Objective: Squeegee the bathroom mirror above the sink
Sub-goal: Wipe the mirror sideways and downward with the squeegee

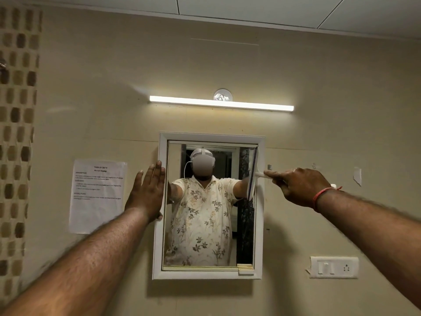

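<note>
A white-framed mirror (pixel 259 224) hangs on the beige wall and reflects a person in a floral shirt. My right hand (pixel 298 187) grips the handle of a white squeegee (pixel 252 174). Its blade stands vertical against the glass at the upper right edge of the mirror. My left hand (pixel 148 190) lies flat with fingers together, pressed against the left side of the frame and the wall beside it. A red thread circles my right wrist.
A lit tube light (pixel 221 103) is mounted above the mirror. A printed paper sheet (pixel 98 195) is taped to the wall at the left. A switch and socket plate (pixel 335 267) sits at the lower right. Brown mosaic tiles (pixel 17 133) run down the far left.
</note>
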### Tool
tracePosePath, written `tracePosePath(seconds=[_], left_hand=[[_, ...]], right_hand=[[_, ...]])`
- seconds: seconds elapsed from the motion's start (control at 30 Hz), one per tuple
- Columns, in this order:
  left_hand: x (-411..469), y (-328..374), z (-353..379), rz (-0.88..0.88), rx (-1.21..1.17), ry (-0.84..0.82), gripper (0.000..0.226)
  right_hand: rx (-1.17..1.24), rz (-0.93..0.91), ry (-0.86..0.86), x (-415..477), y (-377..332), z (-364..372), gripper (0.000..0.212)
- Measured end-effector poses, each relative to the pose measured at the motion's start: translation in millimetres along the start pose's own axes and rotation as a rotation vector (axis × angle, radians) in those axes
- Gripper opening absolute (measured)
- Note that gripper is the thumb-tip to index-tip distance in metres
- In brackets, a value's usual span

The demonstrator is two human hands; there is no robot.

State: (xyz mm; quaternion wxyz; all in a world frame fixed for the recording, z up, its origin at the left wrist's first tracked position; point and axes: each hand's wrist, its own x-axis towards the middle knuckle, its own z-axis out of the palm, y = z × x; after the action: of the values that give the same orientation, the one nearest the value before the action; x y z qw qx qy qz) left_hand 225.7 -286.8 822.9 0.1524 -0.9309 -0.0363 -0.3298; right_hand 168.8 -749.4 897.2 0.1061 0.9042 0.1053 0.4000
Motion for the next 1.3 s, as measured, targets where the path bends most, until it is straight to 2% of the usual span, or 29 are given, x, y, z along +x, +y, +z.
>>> tracePosePath(seconds=[0.17, 0.3, 0.5, 0.67, 0.93, 1.3], left_hand=[[-16.1, 3.7, -2.2, 0.007, -0.013, 0.009, 0.167], [-26.4, 7.4, 4.4, 0.009, -0.04, 0.018, 0.17], [-33.2, 5.1, 14.1, 0.041, -0.079, 0.043, 0.172], [-39.1, 3.2, 18.4, 0.06, -0.109, 0.071, 0.171], [-43.8, 1.6, 23.7, 0.074, -0.115, 0.088, 0.167], [-47.1, 1.9, 33.0, 0.083, -0.1, 0.084, 0.166]], right_hand=[[-0.012, -0.106, 0.054, -11.4, -29.0, 0.3, 0.052], [0.007, -0.246, 0.085, -18.6, -70.1, 19.0, 0.065], [0.118, -0.341, 0.109, -16.9, -149.7, 26.3, 0.057], [0.121, -0.408, 0.117, -5.7, -206.7, 44.8, 0.06], [0.118, -0.414, 0.081, 2.9, -251.4, 50.0, 0.059], [0.117, -0.384, 0.057, 9.6, -264.1, 56.6, 0.057]])
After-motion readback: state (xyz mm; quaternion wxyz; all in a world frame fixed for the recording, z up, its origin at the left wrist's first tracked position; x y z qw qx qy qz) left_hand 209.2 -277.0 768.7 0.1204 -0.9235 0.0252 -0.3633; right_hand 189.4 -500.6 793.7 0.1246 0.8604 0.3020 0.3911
